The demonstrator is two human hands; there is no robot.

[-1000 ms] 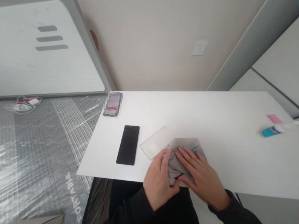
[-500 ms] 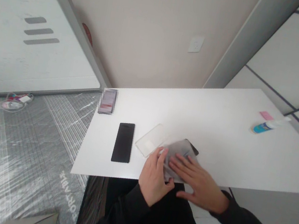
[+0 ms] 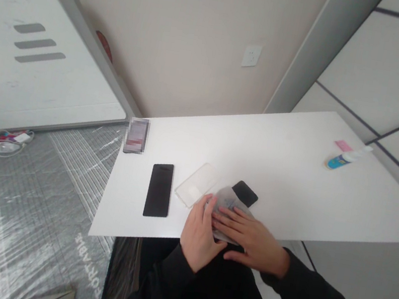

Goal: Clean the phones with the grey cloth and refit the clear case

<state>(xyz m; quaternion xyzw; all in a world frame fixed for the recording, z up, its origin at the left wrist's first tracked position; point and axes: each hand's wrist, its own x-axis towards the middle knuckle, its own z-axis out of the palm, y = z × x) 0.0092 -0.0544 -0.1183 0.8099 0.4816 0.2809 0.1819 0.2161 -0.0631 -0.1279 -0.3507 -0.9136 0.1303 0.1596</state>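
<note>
A black phone point(image 3: 245, 193) lies on the white table near its front edge, its far end bare and the rest covered. Over its near part is a thin grey cloth point(image 3: 228, 198), creased under my fingers. My left hand point(image 3: 201, 234) curls round the phone's left side, with fingers and thumb apart at its edges and the cloth between. My right hand point(image 3: 251, 237) lies flat on the cloth, fingers stretched out. Just left of the cloth rests a clear phone case point(image 3: 193, 187). Farther left, a second phone point(image 3: 159, 190) lies with its dark screen up.
A pixelated small box-like item point(image 3: 136, 136) sits at the table's left back corner. At the right stand a spray bottle point(image 3: 341, 160), lying tilted in view, and a pink slip point(image 3: 343, 145). A whiteboard-like panel point(image 3: 41, 87) leans at the left; a socket point(image 3: 252, 56) is on the wall.
The cloth and my right hand have slid toward me along the phone, baring more of its far end. My left hand keeps its hold. The whole view has shifted slightly.
</note>
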